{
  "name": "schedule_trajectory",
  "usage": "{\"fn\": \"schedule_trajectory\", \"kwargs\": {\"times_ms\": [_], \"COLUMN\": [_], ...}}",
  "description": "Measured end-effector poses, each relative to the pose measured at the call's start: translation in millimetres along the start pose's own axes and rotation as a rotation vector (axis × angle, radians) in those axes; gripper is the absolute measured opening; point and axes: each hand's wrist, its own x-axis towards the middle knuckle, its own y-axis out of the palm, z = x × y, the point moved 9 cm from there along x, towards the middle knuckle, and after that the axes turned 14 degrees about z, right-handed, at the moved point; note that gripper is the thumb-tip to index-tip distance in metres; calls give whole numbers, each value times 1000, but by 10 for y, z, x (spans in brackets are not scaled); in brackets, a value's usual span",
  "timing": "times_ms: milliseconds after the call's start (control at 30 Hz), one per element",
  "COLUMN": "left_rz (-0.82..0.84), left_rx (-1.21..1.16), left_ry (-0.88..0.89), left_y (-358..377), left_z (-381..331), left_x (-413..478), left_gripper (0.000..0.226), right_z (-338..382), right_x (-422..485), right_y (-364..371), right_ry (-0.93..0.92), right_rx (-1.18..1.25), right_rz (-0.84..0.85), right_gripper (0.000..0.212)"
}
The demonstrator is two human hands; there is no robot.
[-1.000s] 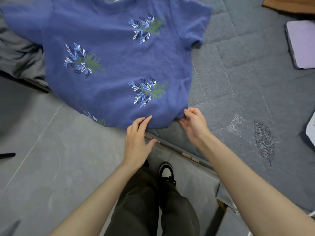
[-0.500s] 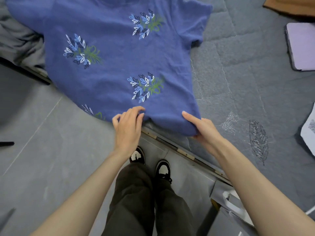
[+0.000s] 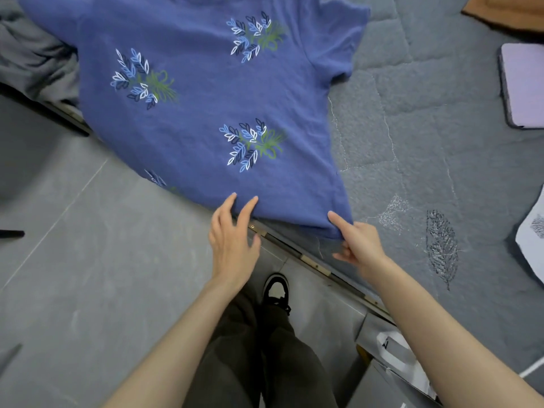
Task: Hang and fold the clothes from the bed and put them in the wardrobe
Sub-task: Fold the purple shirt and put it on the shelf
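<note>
The collar of your T-shirt point(image 3: 206, 98) runs past the top edge; its hem hides fingers of your right hand point(image 3: 360, 245), leaving the grip unclear.

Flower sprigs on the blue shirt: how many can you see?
4 on the blue shirt: one sprig up near the sleeve, one toward the picture's left, one low in the middle, one half-showing at the hem over the bed's edge. Others may lie outside the view.
</note>
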Motion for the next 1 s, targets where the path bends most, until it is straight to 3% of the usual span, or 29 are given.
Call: {"fn": "schedule_trajectory", "kwargs": {"times_ms": [100,233,367,500,667,867,1000], "left_rz": [64,6,-19,-44,-135,-279,-385], "left_rx": [45,-47,-56,-82,-219,-429,-413], "left_ry": [-56,-61,-27,-50,-123,-197,-212], "left_y": [84,-146,-447,-823,-1463,-2498,-3262], "left_z": [2,-29,-9,106,440,1034,1342], "left_x": [85,120,258,491,933,1700,2170], "left_gripper": [65,55,54,52,47,49,54], "right_z": [30,240,641,1077,1641,2548,3185], "right_x": [-21,-94,-164,-106,98,500,739], "right_y": [-203,-111,71,433,1138,1996,2618], "right_ry": [-63,-207,-306,-414,-451,-526,-554], "right_rx": [-283,-308,-425,-418,-520,-557,-607], "right_rz": [-222,-259,-303,-191,-32,20,34], "right_gripper": [24,37,28,20,33,36,35]}}
